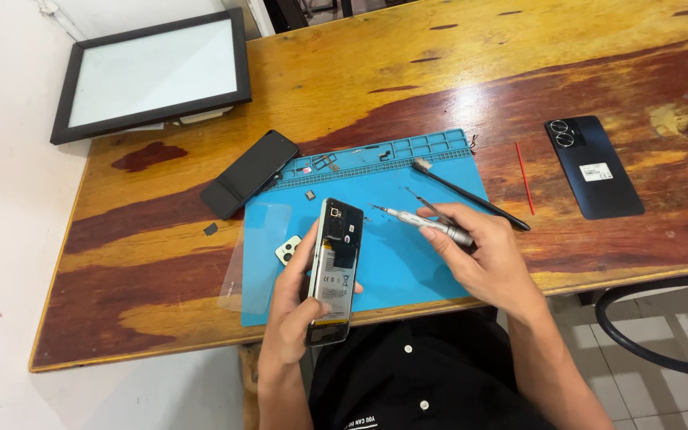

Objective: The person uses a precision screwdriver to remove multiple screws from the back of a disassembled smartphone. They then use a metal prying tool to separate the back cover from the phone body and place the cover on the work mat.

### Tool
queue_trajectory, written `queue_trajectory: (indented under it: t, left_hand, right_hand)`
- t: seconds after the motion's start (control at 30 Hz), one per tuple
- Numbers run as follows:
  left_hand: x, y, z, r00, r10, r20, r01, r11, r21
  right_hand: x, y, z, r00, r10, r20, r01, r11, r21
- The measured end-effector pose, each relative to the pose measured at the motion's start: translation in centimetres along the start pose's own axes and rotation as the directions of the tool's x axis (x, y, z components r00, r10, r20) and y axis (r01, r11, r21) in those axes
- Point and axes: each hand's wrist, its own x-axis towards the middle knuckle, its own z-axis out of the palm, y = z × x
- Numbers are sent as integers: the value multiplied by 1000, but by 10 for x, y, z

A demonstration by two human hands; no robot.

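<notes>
My left hand [292,306] grips an opened phone [334,267] with its back cover off, so the battery and black inner plate show. It is held upright above the front edge of a blue work mat [408,263]. My right hand [483,259] holds a slim silver screwdriver [420,221], tip pointing left toward the phone's top, a short gap away. A small square camera part [287,249] lies on the mat just left of the phone.
A black brush tool [471,195] and tweezers lie on the mat. A dark phone [250,173] rests at the mat's upper left, a clear film [252,259] beside it. A phone back cover [594,166] and a red stick [525,177] lie to the right. A framed panel [153,73] is far left.
</notes>
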Motion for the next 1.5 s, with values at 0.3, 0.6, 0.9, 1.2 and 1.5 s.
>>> queue_trajectory:
  t: [0.3, 0.6, 0.9, 1.2, 1.5]
  left_hand:
    - [0, -5, -2, 999, -42, 31, 43, 998, -41]
    - [-1, -7, -3, 998, -19, 53, 21, 999, -32]
    - [-3, -7, -11, 995, -48, 82, 49, 999, -4]
    - [-5, -9, 2, 999, 46, 28, -48, 996, 69]
    - [-1, -18, 29, 990, 111, -82, -96, 981, 171]
  right_hand:
    - [3, 2, 6, 994, -51, 99, 49, 999, 17]
    - [0, 4, 6, 995, -24, 102, 20, 999, 38]
    - [-4, 8, 11, 985, -154, 74, 151, 987, 50]
    - [-9, 11, 15, 996, -87, 34, 89, 994, -71]
    - [-14, 11, 17, 1000, 5, -31, -7, 998, -57]
